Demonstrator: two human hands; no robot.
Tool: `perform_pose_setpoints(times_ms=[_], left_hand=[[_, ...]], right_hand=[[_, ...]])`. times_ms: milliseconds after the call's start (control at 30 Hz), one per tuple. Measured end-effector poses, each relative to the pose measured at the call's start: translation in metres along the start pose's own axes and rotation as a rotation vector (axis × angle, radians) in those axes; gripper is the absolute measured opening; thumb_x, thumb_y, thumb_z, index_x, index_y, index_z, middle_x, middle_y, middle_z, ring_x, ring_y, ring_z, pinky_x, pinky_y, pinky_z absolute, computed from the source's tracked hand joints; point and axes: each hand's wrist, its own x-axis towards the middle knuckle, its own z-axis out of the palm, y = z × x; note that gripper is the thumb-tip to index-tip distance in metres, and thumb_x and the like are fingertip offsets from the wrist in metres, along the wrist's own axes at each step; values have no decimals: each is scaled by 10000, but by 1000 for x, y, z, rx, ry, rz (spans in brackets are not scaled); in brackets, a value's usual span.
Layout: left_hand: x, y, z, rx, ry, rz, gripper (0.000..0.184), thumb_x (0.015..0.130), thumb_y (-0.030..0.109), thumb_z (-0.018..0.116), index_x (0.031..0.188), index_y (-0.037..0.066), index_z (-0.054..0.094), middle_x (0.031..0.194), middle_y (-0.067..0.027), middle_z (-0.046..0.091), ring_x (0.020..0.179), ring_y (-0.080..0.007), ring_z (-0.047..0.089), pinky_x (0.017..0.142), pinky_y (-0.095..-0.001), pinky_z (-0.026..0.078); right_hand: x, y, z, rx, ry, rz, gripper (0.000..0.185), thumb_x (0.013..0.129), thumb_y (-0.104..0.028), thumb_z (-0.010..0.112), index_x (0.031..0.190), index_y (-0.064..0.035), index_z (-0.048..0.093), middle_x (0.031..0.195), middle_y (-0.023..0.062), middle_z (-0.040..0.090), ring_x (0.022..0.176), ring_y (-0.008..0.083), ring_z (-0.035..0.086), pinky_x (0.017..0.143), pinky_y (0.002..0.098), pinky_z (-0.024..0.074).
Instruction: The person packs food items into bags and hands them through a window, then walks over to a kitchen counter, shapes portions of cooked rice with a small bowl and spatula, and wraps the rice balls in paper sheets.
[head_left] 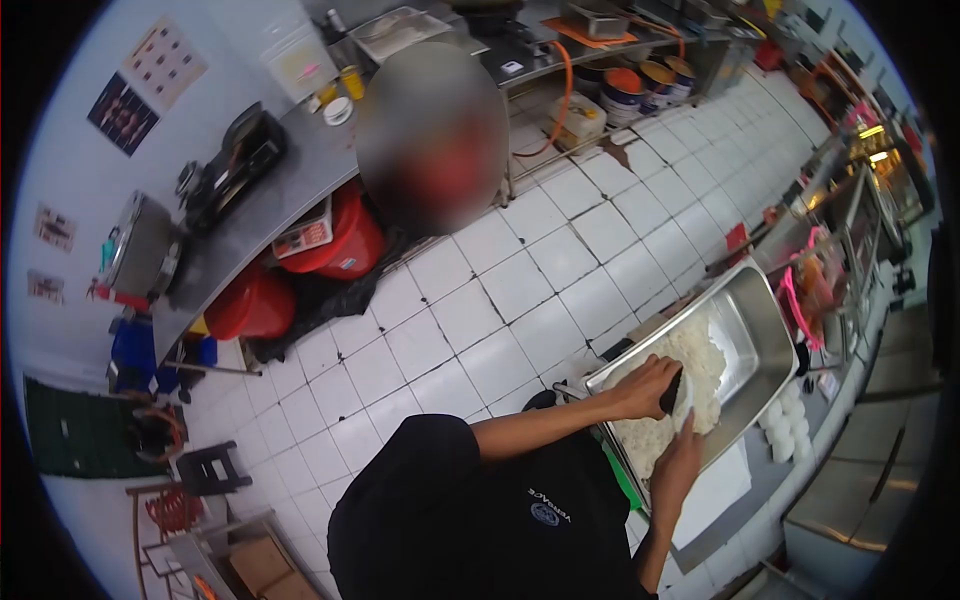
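Observation:
A deep stainless-steel tray sits tilted in view on the counter at right. White clumpy food, which looks like cooked rice, covers much of its floor; bare metal shows at the far end. My left hand is closed over the food, gripping a dark piece whose kind I cannot make out. Beside it is a pale, smooth-edged thing, perhaps part of the same tool. My right hand is at the tray's near side, its fingers against the lower end of the pale thing.
Several round white items and a white sheet lie beside the tray. A pink-edged thing is beyond it. Across the tiled floor stand a long counter, red tubs and a dark stool. One area is blurred.

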Motion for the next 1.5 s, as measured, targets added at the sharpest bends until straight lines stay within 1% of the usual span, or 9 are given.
perform_pose_setpoints(times_ms=[367, 500, 700, 833, 967, 1067, 1200, 1333, 1500], left_hand=[[-7, 2, -21, -145, 150, -89, 695, 516, 178, 878, 1117, -4, 579, 1093, -206, 606, 1082, -408, 548, 943, -469, 458], [-8, 4, -24, 24, 21, -127, 924, 571, 245, 904, 1330, -49, 469, 1260, -223, 542, 1215, -391, 492, 1049, -445, 407], [-3, 21, -26, -172, -31, 7, 908, 611, 162, 886, 1382, -8, 438, 1355, -184, 517, 1262, -356, 517, 1055, -407, 435], [0, 20, -19, -216, -127, 59, 898, 612, 84, 874, 1394, 26, 438, 1362, -180, 518, 1272, -348, 520, 1059, -401, 438], [-1, 21, -15, -211, -155, 49, 890, 606, 76, 870, 1387, 31, 447, 1347, -165, 533, 1259, -348, 533, 1060, -387, 440], [5, 22, -18, -147, -224, 75, 882, 612, 56, 862, 1389, 40, 444, 1357, -161, 524, 1266, -356, 522, 1062, -406, 443], [12, 23, -24, 10, -271, 58, 996, 617, 51, 864, 1468, 41, 346, 1369, -189, 526, 1265, -382, 518, 1071, -428, 437], [19, 28, -21, 11, -286, 5, 1197, 604, 75, 881, 1560, 52, 161, 1378, -246, 520, 1253, -418, 525, 1069, -456, 432], [20, 26, -15, 0, -241, -12, 1307, 590, 112, 903, 1581, 66, 53, 1358, -258, 524, 1232, -436, 534, 1043, -466, 447]], right_hand=[[8, 29, 29, 58, 201, -291, 525, 957, -15, 495, 1475, -95, 467, 918, 199, 565, 869, 357, 583, 785, 454, 467], [13, 36, 18, 243, 65, -157, 472, 998, -99, 522, 1465, -154, 485, 864, 125, 577, 799, 254, 595, 710, 405, 481], [-2, 45, 9, 1217, 101, 523, 403, 1035, -170, 496, 1431, -102, 519, 950, 110, 707, 915, 165, 644, 832, 356, 505], [-7, 46, 40, 820, 179, 168, 340, 1046, -213, 495, 1306, -39, 627, 1215, 165, 692, 1152, 200, 633, 1006, 302, 446], [-6, 59, 14, 941, 42, 504, 329, 1042, -225, 509, 1283, -42, 640, 1168, 168, 706, 1042, 194, 656, 931, 309, 472], [-11, 66, 24, 728, 52, 222, 322, 1023, -232, 542, 1284, -66, 630, 1005, 188, 715, 761, 224, 618, 757, 335, 497], [-1, 43, -41, 564, 147, 370, 495, 967, -218, 614, 1422, -96, 461, 815, 243, 675, 640, 336, 659, 640, 421, 506], [-2, 26, -28, 423, 88, 210, 549, 958, -182, 599, 1455, -78, 389, 801, 267, 665, 744, 485, 645, 653, 528, 501], [2, 6, -12, 488, 138, 197, 513, 966, -187, 580, 1429, -48, 407, 836, 280, 677, 760, 480, 659, 683, 527, 522]])
